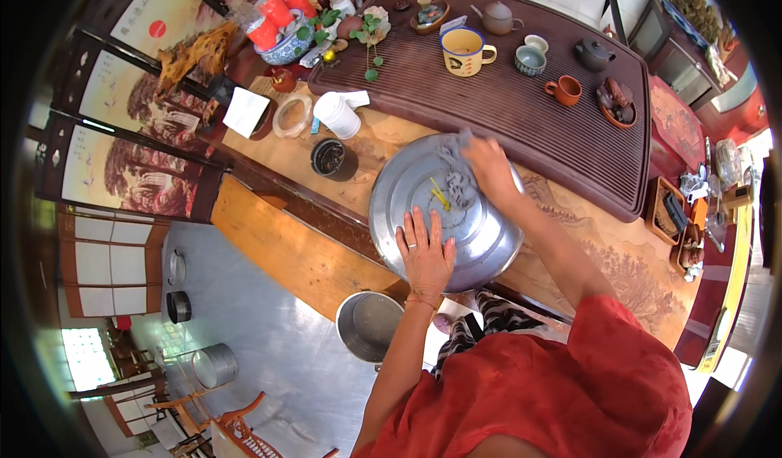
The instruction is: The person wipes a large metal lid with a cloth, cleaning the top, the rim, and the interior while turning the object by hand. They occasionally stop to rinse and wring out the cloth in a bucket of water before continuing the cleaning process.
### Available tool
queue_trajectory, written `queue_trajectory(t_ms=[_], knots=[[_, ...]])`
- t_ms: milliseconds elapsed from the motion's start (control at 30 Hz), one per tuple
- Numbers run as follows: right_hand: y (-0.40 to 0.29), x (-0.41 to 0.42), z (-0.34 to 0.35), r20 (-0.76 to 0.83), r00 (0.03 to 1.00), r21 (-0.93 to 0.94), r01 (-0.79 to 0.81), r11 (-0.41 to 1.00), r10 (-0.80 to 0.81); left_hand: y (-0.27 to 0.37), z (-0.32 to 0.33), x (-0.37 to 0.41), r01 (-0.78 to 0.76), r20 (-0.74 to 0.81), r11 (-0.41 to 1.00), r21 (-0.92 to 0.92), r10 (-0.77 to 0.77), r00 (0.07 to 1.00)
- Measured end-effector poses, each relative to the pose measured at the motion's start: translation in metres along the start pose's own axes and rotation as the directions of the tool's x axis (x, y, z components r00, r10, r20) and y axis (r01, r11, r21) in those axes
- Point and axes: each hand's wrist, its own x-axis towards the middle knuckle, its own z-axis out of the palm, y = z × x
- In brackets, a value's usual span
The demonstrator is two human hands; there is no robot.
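Note:
A large round metal pot lid (pixel 397 177) with concentric rings lies over the front edge of the wooden table. Bright yellow strips (pixel 438 194) stick up from its middle. My left hand (pixel 426 247) rests on the near part of the lid, fingers spread and nothing in its grasp. At the far right part, my right hand (pixel 490 169) presses a grey, crumpled cloth (pixel 455 174) onto the metal. The fingers of that hand are partly hidden by the cloth and the hand itself.
A ribbed tea tray (pixel 568 146) behind the lid bears a yellow enamel mug (pixel 462 57), teapots and cups. To the left stand a black cup (pixel 333 160) and a white paper cup stack (pixel 337 116). An open metal pot (pixel 369 326) is below, by the wooden bench (pixel 275 238).

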Motion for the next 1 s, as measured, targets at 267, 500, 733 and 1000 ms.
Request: queue_trajectory(t_ms=[267,500,733,1000], knots=[[0.004,-0.033,-0.025,-0.001,0.998,-0.155,-0.058,0.986,0.059,0.003,-0.002,-0.002,0.015,-0.003,0.999,-0.028,-0.015,1.0],[-0.039,-0.068,-0.056,0.18,0.982,-0.102,-0.03,0.994,0.048,-0.003,0.0,-0.003,0.051,-0.079,0.975,-0.218,-0.07,0.994],[0.018,-0.013,-0.024,-0.065,0.969,-0.148,-0.244,0.958,0.237,0.019,0.017,0.034,0.078,-0.13,0.991,-0.108,-0.092,0.987],[-0.033,-0.118,-0.057,0.194,0.981,-0.042,-0.001,0.999,0.009,0.014,0.014,0.029,0.097,-0.123,0.99,-0.098,-0.109,0.987]])
